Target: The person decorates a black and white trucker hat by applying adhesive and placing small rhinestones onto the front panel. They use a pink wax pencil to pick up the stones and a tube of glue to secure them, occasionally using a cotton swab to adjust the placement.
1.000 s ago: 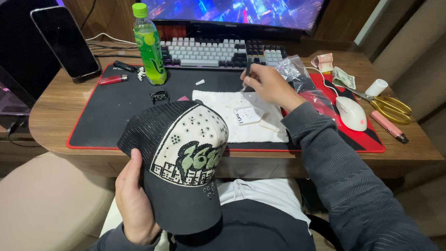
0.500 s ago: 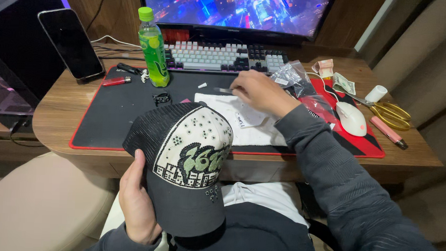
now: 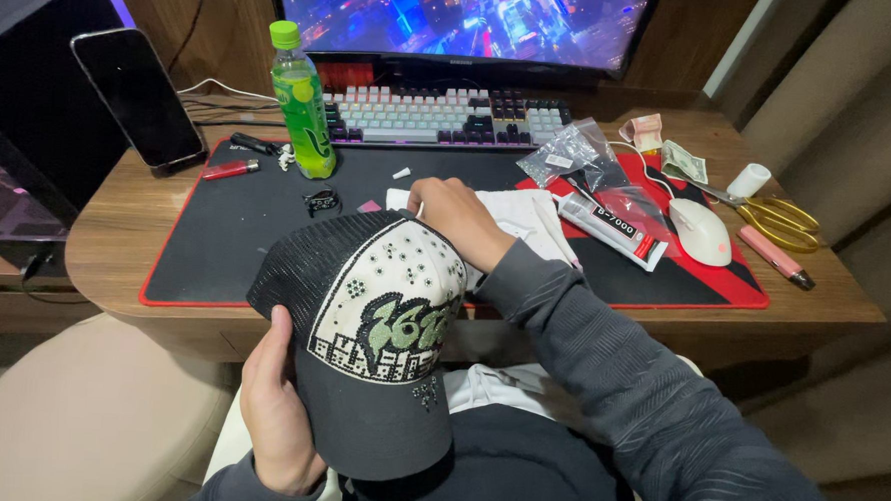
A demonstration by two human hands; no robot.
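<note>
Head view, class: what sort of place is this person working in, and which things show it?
Probably a home computer desk doubling as a craft spot: a monitor, keyboard and mouse on a desk mat.

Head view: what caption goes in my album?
Left hand holds a studded cap; right hand meets its crown.

cap (image 3: 382, 328): in lap, before worktop (image 3: 116, 236)
mat (image 3: 236, 241): on worktop
keyboard (image 3: 441, 117): behind mat
bottle (image 3: 302, 104): left of keyboard
mouse (image 3: 700, 232): on mat, right
scissors (image 3: 777, 217): right of mouse
phone (image 3: 137, 97): far left
</note>
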